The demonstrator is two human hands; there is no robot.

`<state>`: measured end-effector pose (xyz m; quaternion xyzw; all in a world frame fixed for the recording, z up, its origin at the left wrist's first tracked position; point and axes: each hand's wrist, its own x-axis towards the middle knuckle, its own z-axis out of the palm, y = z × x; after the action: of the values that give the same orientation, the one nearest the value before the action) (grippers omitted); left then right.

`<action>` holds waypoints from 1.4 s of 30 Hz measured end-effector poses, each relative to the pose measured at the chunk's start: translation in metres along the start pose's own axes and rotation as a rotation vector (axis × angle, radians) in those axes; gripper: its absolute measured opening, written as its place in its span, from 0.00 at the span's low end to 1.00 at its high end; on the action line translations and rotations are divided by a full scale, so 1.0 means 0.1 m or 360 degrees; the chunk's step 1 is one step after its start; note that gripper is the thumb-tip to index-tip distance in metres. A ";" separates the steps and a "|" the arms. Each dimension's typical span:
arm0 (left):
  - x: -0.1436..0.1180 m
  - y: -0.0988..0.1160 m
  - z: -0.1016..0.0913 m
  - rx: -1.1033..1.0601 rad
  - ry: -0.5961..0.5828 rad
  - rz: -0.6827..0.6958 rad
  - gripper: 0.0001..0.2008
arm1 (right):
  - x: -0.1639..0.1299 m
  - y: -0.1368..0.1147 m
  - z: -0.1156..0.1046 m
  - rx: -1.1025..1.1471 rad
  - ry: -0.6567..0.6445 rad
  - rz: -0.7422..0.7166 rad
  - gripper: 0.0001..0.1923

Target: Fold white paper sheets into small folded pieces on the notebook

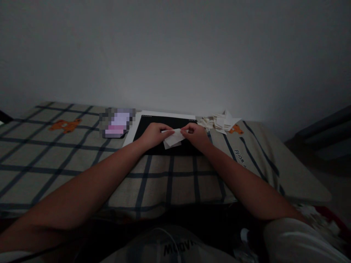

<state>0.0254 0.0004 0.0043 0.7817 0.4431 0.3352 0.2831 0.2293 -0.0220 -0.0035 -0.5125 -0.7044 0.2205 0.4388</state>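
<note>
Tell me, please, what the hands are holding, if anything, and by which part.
A folded white paper: the left hand and the right hand pinch it along its far edge.

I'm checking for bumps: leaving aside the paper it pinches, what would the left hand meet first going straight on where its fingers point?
Most likely the right hand, which faces the left hand across the white paper; their exact depth is hard to judge.

White paper (173, 138), small and folded, its layers offset at the lower edge, is held over the black pad (171, 119), near its middle.
</note>
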 end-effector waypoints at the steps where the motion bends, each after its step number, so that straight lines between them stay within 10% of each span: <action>1: 0.00 0.00 0.00 -0.0004 0.0003 -0.0011 0.11 | 0.00 0.01 0.00 0.0022 -0.0008 0.0010 0.05; 18: 0.00 0.04 0.00 -0.0025 -0.0074 -0.0162 0.11 | -0.03 -0.05 0.05 -0.0161 -0.0021 -0.0176 0.02; 42: -0.07 0.16 0.02 0.0398 -0.0008 0.0195 0.10 | -0.05 0.00 0.11 0.0119 -0.0085 -0.0228 0.16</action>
<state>0.0320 -0.0125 0.0130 0.8372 0.4323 0.2921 0.1637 0.2206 -0.0253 -0.0114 -0.4380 -0.7420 0.2284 0.4533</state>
